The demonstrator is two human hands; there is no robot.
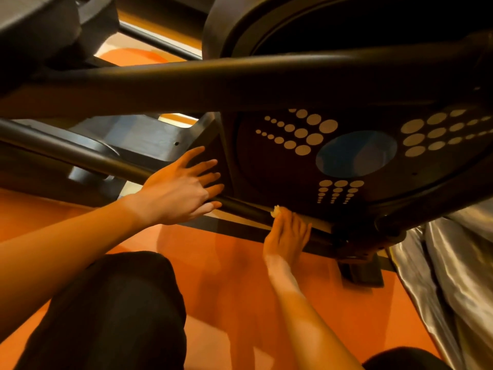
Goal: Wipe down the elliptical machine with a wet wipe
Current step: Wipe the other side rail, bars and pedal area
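Orange floor fills the lower part of the view, and above it stands the dark elliptical machine, seen from close by and low down. We look at its round wheel cover, which carries rows of cream dots and one blue disc. A thick upper bar crosses the frame above the cover. A thinner lower rail runs from the left edge down to the right, under the cover.

The left hand lies flat with its fingers spread wide. The fingertips rest against the left edge of the wheel cover, and the lowest finger touches the lower rail. It holds nothing.

The right hand reaches up from below, its fingers close together and pointing at the lower rail. At the fingertips it grips the wet wipe, a small pale crumpled wad. The wipe is pressed on the lower rail, just under the bottom rim of the wheel cover and to the right of the left hand. Most of the wipe is hidden by the fingers, so we cannot tell its full shape.

A shiny silver-grey cloth hangs in folds at the right edge, beside the machine's foot. A knee in black trousers shows at the lower left, on the floor below the left forearm.
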